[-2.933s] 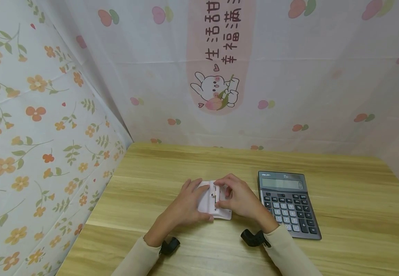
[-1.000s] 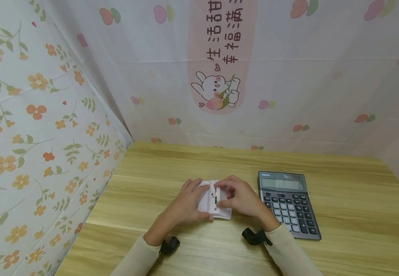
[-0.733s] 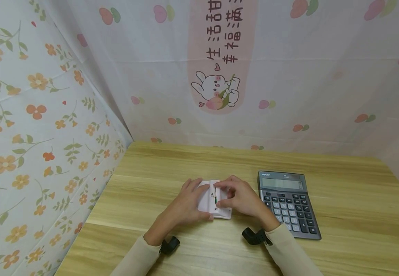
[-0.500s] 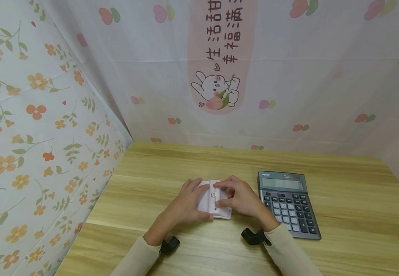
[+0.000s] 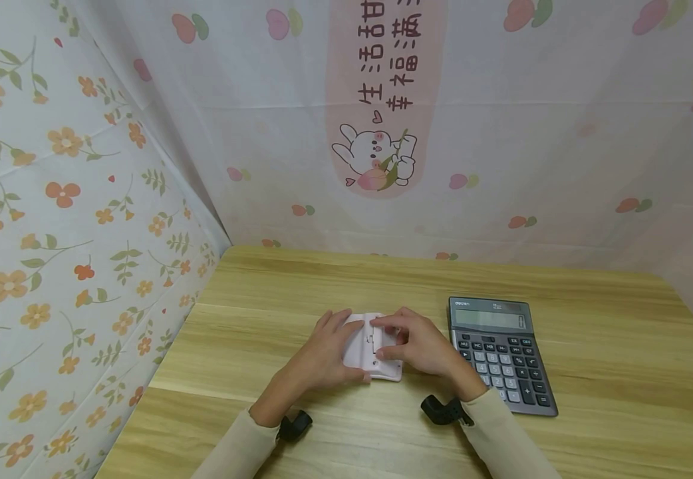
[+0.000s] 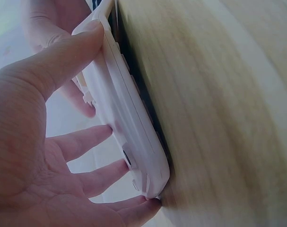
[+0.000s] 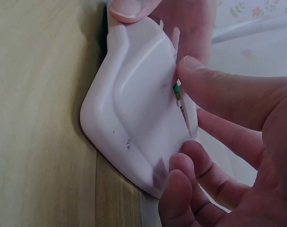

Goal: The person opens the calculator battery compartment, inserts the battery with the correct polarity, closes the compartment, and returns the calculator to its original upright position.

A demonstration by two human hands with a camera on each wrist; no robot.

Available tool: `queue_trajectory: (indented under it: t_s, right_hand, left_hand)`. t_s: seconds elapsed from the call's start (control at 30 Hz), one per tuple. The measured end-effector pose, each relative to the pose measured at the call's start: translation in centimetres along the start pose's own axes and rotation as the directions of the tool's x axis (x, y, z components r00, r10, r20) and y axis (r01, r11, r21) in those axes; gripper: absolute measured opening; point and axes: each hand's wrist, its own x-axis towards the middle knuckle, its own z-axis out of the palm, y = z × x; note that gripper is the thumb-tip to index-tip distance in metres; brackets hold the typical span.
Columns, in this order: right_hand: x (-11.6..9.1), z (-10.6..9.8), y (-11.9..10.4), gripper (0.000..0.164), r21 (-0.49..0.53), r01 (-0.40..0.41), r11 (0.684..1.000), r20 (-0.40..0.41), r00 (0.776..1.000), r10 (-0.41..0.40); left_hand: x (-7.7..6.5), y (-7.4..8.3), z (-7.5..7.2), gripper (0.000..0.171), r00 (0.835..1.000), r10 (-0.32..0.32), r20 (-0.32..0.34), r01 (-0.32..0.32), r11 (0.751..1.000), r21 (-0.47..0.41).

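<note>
A pale pink calculator (image 5: 355, 347) lies face down on the wooden table, its key edges (image 6: 134, 82) showing underneath in the left wrist view. My left hand (image 5: 322, 359) holds it from the left, thumb on the near edge and fingers spread toward the far edge. Between thumb and fingertips, my right hand (image 5: 423, 346) pinches the small battery cover (image 7: 186, 113) over the slot in the calculator's back. The cover stands slightly tilted, and a sliver of a green-and-dark battery (image 7: 177, 90) shows beneath it in the right wrist view. The right fingers hide part of the cover.
A larger grey calculator (image 5: 490, 342) lies face up right of the hands, with the right wrist close to its left side. Black wrist cameras (image 5: 440, 411) sit under both forearms. Floral cloth (image 5: 286, 166) hangs behind and left of the table (image 5: 263, 286).
The green and dark patches in the slot, visible about a second ago, are now mostly covered as the battery cover sits lower over it. Left hand and calculator stay in place.
</note>
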Motion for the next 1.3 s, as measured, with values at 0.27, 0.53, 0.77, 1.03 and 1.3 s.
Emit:
queue_trajectory:
  t_s: [0.27, 0.53, 0.77, 1.03, 1.3]
  right_hand:
    - [-0.15, -0.04, -0.2, 0.048, 0.013, 0.01, 1.0, 0.0, 1.0, -0.01]
    - [-0.07, 0.15, -0.18, 0.047, 0.008, 0.063, 0.998, -0.032, 0.997, -0.063]
    - [0.04, 0.39, -0.49, 0.047, -0.035, 0.081, 0.996, -0.054, 0.995, -0.083]
    - [0.13, 0.84, -0.58, 0.045, -0.055, 0.079, 0.995, -0.089, 0.993, -0.084]
    - [0.16, 0.67, -0.62, 0.045, -0.062, 0.055, 0.997, -0.096, 0.994, -0.061]
  left_hand:
    - [-0.06, 0.01, -0.06, 0.093, 1.0, -0.004, 0.001, 0.004, 1.0, -0.015]
    - [-0.11, 0.01, -0.14, 0.094, 1.0, 0.001, 0.011, -0.001, 1.0, -0.003]
    - [-0.22, -0.08, -0.11, 0.092, 0.999, 0.034, -0.016, -0.034, 0.999, -0.007]
    - [-0.13, -0.03, -0.13, 0.092, 1.0, 0.003, 0.011, -0.003, 1.0, -0.005]
    - [-0.14, 0.06, -0.15, 0.093, 1.0, 0.0, 0.006, 0.0, 1.0, 0.001]
